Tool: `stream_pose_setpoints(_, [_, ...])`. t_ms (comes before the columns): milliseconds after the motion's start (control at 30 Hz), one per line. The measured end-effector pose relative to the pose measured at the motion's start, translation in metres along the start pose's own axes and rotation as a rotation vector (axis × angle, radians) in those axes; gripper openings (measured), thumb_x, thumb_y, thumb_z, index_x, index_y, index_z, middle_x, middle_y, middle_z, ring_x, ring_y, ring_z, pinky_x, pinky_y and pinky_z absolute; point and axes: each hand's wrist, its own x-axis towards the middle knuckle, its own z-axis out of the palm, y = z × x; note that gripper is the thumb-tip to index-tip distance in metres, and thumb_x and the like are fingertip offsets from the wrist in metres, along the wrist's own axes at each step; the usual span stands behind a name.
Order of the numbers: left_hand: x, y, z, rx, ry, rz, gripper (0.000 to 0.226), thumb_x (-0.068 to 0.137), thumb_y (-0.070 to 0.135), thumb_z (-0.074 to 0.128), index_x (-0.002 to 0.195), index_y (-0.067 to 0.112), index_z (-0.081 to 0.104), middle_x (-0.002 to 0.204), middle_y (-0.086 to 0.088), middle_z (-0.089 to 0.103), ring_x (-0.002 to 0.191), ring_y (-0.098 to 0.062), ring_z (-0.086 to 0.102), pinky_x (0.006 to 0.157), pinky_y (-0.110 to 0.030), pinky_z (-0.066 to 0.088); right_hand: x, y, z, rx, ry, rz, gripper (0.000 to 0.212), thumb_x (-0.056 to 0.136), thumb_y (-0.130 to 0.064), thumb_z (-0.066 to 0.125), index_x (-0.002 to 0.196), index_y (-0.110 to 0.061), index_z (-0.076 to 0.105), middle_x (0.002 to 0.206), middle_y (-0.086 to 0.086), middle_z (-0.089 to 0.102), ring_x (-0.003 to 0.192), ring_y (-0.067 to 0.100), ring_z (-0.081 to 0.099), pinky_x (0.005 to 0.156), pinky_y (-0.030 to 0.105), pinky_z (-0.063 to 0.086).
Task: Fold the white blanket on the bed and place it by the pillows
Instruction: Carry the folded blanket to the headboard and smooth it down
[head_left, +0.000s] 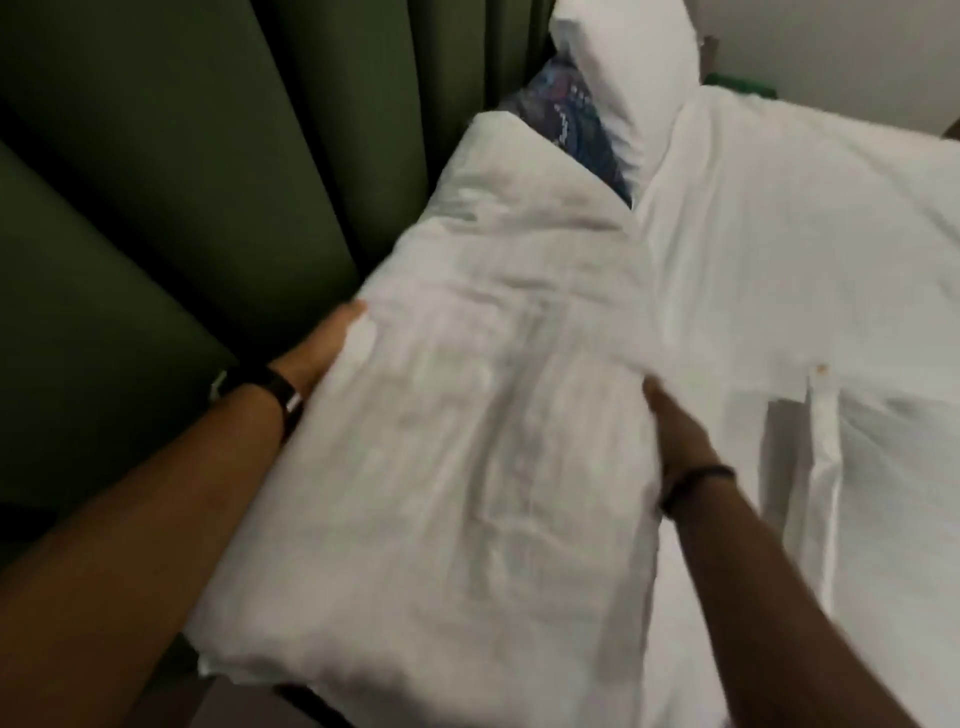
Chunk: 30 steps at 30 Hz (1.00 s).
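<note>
The white blanket (467, 426) is a thick folded bundle held between my two hands over the left side of the bed. My left hand (322, 348) grips its left edge, fingers hidden under the cloth, a dark watch on the wrist. My right hand (675, 421) holds the right edge, fingers tucked under the fabric, a dark band on the wrist. A white pillow (628, 57) stands at the head of the bed. A blue patterned pillow (566, 109) lies just in front of it, beyond the blanket's far end.
Dark green curtains (171, 171) hang close along the left. The white bed sheet (810, 249) spreads to the right. A white sheet edge with a seam (826, 467) lies right of my right arm. A pale wall (841, 47) stands behind the bed.
</note>
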Motion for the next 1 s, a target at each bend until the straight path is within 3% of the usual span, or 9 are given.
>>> stream_pose_setpoints(167, [-0.003,-0.153,-0.01,0.137,0.016,-0.332,0.103,0.048,0.09,0.067,0.123,0.02,0.065,0.114,-0.004,0.07,0.104,-0.027,0.067,0.101,-0.047,0.049,-0.079,0.163,0.007,-0.137,0.062,0.401,0.114,0.063,-0.082,0.063,0.15,-0.017,0.028,0.131,0.005,0.05,0.112,0.022,0.057,0.096,0.041,0.048])
stream_pose_setpoints(233, [-0.017,-0.164,-0.021,0.134,0.028,-0.305,0.113,0.04,0.091,0.069,0.13,0.024,0.06,0.121,-0.002,0.068,0.107,-0.028,0.065,0.101,-0.047,0.049,-0.104,0.178,0.004,-0.125,-0.02,0.377,0.115,0.056,-0.084,0.067,0.145,-0.019,0.036,0.138,-0.006,0.051,0.121,0.018,0.056,0.105,0.042,0.044])
stream_pose_setpoints(367, [-0.07,-0.159,-0.037,0.237,-0.156,-0.239,0.115,0.029,0.081,0.08,0.131,0.035,0.053,0.113,0.008,0.067,0.101,-0.017,0.066,0.081,-0.033,0.054,-0.122,0.166,0.006,-0.133,-0.117,0.212,0.077,0.057,-0.073,0.076,0.114,-0.021,0.066,0.11,-0.002,0.073,0.103,0.017,0.069,0.099,0.047,0.05])
stream_pose_setpoints(533, [-0.095,-0.181,-0.041,0.328,0.082,-0.092,0.076,0.065,0.043,0.088,0.128,0.018,0.055,0.114,0.0,0.064,0.097,-0.019,0.063,0.08,-0.034,0.049,-0.133,0.182,0.0,-0.032,-0.126,0.176,0.06,0.077,-0.057,0.072,0.126,-0.025,0.058,0.12,-0.003,0.069,0.109,0.018,0.067,0.095,0.043,0.052])
stream_pose_setpoints(667, [-0.106,-0.207,-0.033,0.511,0.216,-0.102,0.092,0.065,0.056,0.082,0.138,0.013,0.046,0.132,-0.013,0.057,0.116,-0.035,0.057,0.09,-0.042,0.048,-0.131,0.19,0.001,-0.343,-0.161,0.206,0.087,0.058,-0.078,0.069,0.125,-0.025,0.054,0.122,-0.002,0.066,0.112,0.017,0.063,0.098,0.04,0.05])
stream_pose_setpoints(733, [-0.118,-0.212,-0.025,0.736,0.357,-0.077,0.101,0.071,0.071,0.069,0.148,0.016,0.035,0.147,-0.02,0.043,0.131,-0.043,0.043,0.102,-0.055,0.039,-0.122,0.176,0.007,-0.548,-0.03,0.01,0.085,0.073,-0.055,0.074,0.141,-0.018,0.04,0.137,0.006,0.053,0.127,0.023,0.051,0.106,0.042,0.043])
stream_pose_setpoints(833, [-0.151,-0.213,0.01,0.949,0.474,0.201,0.106,0.07,0.084,0.046,0.153,0.019,0.029,0.16,-0.02,0.023,0.147,-0.042,0.018,0.113,-0.06,0.019,-0.123,0.143,0.031,-0.76,0.119,-0.608,0.068,0.088,-0.031,0.067,0.144,-0.007,0.038,0.143,0.014,0.045,0.135,0.026,0.039,0.111,0.044,0.035])
stream_pose_setpoints(933, [-0.173,-0.233,0.05,1.114,0.271,0.288,0.115,0.066,0.095,0.036,0.157,0.027,0.017,0.166,-0.012,0.005,0.152,-0.038,-0.002,0.114,-0.064,-0.005,-0.118,0.113,0.08,-0.864,-0.21,-1.065,0.054,0.094,-0.039,0.053,0.14,-0.01,0.049,0.147,0.015,0.045,0.142,0.03,0.034,0.116,0.04,0.028])
stream_pose_setpoints(1000, [-0.171,-0.26,0.05,1.222,0.218,0.265,0.118,0.065,0.097,0.032,0.157,0.025,0.017,0.166,-0.011,0.004,0.152,-0.038,-0.001,0.112,-0.072,0.0,-0.075,0.112,0.099,-1.206,-0.513,-1.3,0.056,0.097,-0.051,0.041,0.141,-0.017,0.049,0.149,0.015,0.042,0.142,0.035,0.033,0.115,0.051,0.026])
